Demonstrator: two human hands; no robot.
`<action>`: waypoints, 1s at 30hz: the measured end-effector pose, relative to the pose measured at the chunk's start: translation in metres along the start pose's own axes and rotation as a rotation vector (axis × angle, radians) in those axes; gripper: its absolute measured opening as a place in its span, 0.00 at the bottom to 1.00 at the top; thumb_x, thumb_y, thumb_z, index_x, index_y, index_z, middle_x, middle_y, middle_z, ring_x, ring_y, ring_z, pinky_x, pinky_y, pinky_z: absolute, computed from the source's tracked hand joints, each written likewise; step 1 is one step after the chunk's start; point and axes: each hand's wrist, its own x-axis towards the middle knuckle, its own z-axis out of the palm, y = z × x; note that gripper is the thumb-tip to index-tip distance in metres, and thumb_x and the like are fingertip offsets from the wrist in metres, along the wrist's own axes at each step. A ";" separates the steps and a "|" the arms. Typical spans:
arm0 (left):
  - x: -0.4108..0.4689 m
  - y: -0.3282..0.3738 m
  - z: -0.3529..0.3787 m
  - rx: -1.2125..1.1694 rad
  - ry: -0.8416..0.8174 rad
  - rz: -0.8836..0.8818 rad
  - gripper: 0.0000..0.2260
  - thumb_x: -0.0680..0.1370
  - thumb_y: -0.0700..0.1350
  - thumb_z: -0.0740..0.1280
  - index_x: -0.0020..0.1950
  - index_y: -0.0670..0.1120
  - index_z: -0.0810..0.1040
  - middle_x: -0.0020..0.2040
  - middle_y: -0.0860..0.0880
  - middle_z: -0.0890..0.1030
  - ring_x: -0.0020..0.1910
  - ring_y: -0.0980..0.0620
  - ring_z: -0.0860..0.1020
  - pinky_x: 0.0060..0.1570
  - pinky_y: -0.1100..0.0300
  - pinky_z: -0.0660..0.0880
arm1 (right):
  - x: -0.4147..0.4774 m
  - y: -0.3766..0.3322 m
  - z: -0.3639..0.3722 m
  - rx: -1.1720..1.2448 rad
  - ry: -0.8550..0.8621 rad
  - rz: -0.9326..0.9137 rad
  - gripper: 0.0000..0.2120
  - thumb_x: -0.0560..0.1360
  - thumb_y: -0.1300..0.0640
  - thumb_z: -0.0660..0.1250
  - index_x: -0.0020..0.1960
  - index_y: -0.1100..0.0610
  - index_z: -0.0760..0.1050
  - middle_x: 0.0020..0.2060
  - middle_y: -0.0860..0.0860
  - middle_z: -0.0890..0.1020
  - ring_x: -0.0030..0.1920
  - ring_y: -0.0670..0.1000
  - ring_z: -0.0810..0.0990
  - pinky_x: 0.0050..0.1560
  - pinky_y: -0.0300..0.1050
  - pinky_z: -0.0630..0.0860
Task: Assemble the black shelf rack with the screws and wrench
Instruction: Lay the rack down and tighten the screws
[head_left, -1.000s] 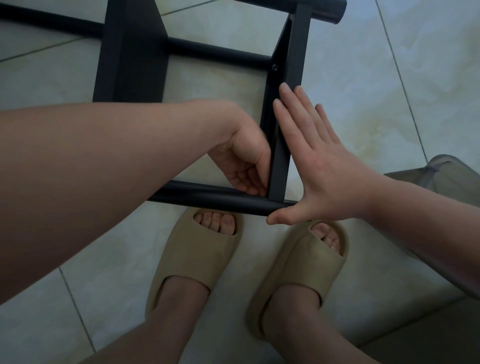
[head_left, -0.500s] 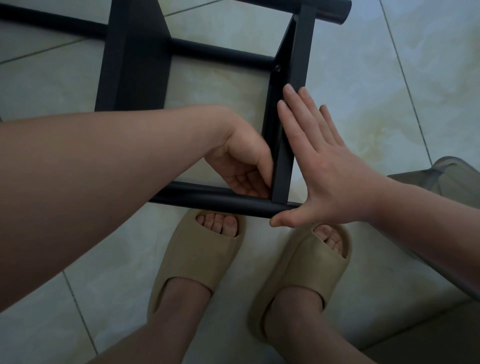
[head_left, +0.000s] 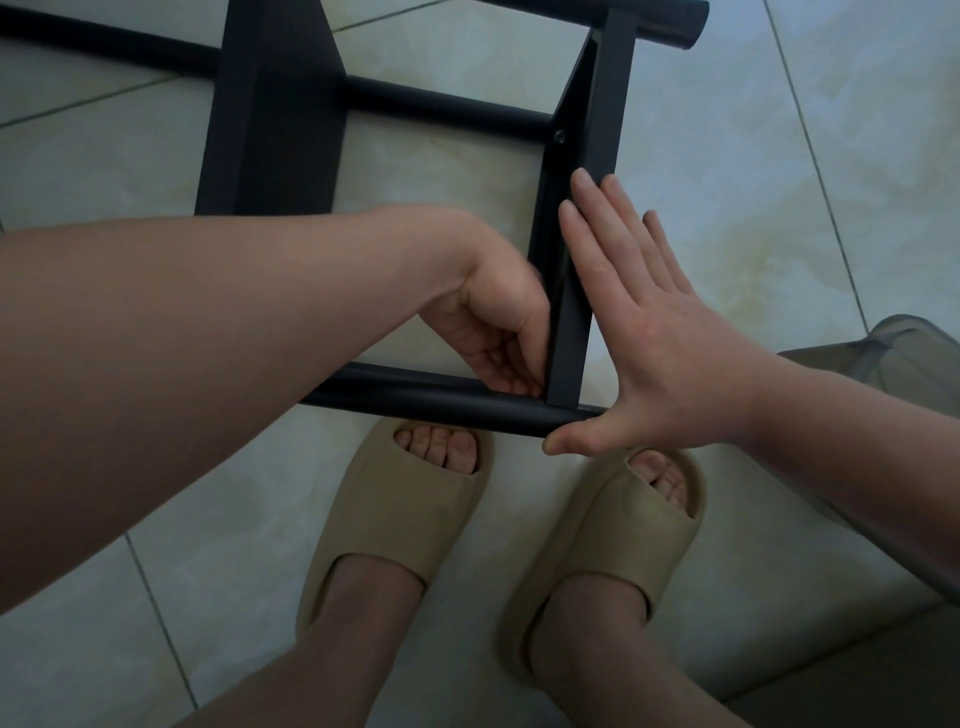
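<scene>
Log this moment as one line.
left hand: fingers curled at inner corner of upright bar and near tube, contents hidden | right hand: flat against upright bar | rack: on tiled floor

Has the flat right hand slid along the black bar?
No: the right hand stays flat on the upright bar, fingertips just below its screw hole.

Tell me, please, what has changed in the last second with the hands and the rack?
Nothing plainly moved. The left hand stays curled at the inner corner of the black rack, what it holds hidden; the right hand stays flat against the bar's outer side.
</scene>
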 end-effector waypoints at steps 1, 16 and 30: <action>0.000 -0.001 0.000 -0.002 -0.001 0.008 0.07 0.77 0.31 0.65 0.47 0.40 0.82 0.43 0.44 0.83 0.39 0.51 0.82 0.45 0.61 0.80 | 0.000 0.000 0.000 0.001 -0.001 0.001 0.69 0.63 0.20 0.64 0.82 0.63 0.37 0.82 0.58 0.37 0.81 0.57 0.33 0.80 0.63 0.40; -0.002 -0.001 -0.008 0.193 -0.017 -0.044 0.04 0.76 0.41 0.71 0.44 0.48 0.83 0.42 0.50 0.84 0.36 0.55 0.73 0.37 0.64 0.67 | 0.000 -0.002 -0.003 0.002 -0.022 0.009 0.69 0.63 0.21 0.64 0.82 0.62 0.36 0.81 0.57 0.36 0.80 0.56 0.31 0.80 0.63 0.39; -0.002 -0.006 -0.008 0.149 -0.056 -0.040 0.05 0.73 0.42 0.71 0.48 0.49 0.82 0.46 0.51 0.82 0.39 0.55 0.76 0.42 0.61 0.68 | 0.001 -0.001 -0.002 0.004 -0.010 0.007 0.69 0.63 0.21 0.65 0.82 0.63 0.37 0.81 0.57 0.36 0.80 0.56 0.31 0.80 0.63 0.39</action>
